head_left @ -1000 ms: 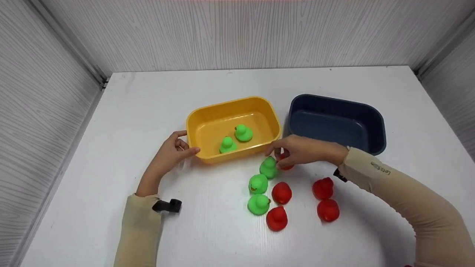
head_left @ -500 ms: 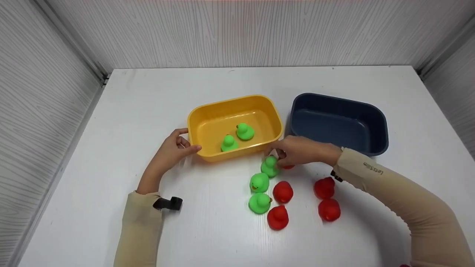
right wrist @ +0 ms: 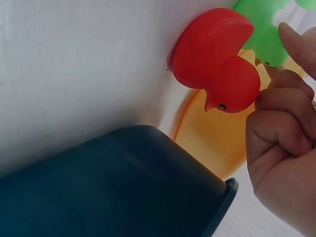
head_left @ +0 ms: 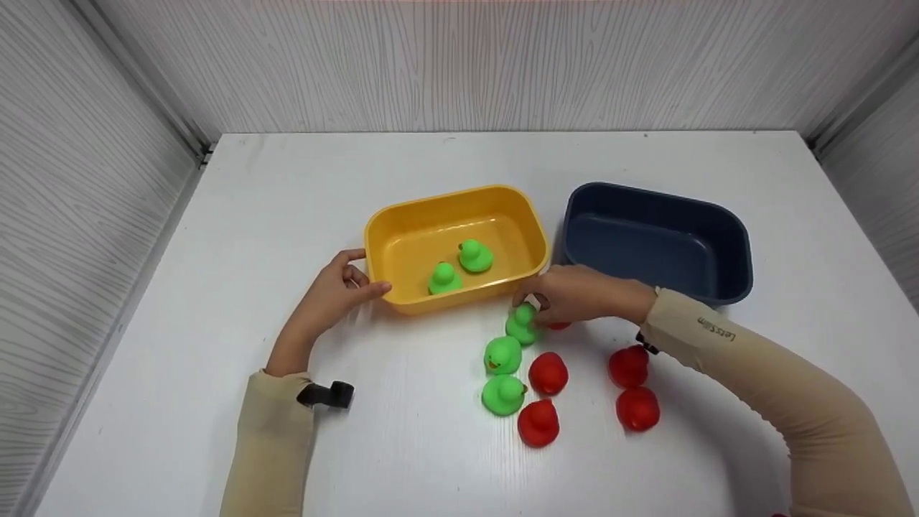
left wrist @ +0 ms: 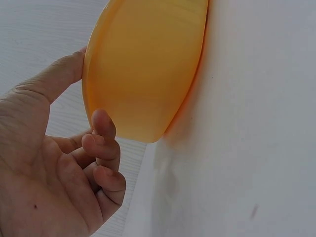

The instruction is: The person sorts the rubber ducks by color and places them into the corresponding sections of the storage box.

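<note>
At the left end of the yellow tub, my left hand grips the rim between thumb and index finger. The left wrist view shows that thumb pressed to the tub and the other fingers loosely curled. My right hand pinches a green rubber duck by the head, in front of the tub's near right corner; the duck stands on the table. Partly covered by this hand is a red rubber duck, close beside the green one. Two green ducks sit inside the tub.
A dark blue tub stands right of the yellow one. Two more green ducks lie in front of the pinched one. Several red ducks lie near them and farther right. A panelled wall closes the back.
My right thumb and fingers have closed in around the green duck's head, and the hand covers more of the red duck. My left hand keeps its hold on the yellow tub.
</note>
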A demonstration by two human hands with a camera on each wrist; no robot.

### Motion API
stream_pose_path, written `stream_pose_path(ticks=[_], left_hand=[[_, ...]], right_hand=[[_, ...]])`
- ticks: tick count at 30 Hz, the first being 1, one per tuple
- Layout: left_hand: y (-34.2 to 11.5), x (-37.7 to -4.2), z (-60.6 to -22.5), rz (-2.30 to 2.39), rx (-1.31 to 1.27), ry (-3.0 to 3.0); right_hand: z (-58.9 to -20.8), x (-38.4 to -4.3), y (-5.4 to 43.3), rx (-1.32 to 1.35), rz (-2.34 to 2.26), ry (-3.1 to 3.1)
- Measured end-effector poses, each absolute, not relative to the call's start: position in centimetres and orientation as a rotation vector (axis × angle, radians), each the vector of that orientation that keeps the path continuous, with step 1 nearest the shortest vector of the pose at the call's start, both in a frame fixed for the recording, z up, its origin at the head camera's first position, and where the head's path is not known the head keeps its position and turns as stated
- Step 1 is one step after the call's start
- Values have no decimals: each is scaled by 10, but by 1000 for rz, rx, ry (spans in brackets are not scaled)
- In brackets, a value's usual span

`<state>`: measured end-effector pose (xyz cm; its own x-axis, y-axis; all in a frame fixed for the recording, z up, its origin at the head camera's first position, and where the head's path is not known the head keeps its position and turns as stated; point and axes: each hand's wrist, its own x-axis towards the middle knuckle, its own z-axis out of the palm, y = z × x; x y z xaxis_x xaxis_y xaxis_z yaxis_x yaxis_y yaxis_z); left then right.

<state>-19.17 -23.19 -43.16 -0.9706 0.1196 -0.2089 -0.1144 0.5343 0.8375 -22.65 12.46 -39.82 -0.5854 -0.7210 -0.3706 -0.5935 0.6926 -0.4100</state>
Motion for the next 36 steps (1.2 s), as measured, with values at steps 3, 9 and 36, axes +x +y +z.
stream_pose_path(ticks=[3, 9, 36], left_hand=[[-232, -192, -431, 1405, 1, 2535], [-234, -192, -431, 1417, -1, 2529], [-230, -192, -431, 1392, -9, 2533]], right_hand=[[-396, -226, 125, -1015, -328, 2392], [-387, -224, 129, -1068, -338, 2431], [-360, -227, 137, -1108, -632, 2503]])
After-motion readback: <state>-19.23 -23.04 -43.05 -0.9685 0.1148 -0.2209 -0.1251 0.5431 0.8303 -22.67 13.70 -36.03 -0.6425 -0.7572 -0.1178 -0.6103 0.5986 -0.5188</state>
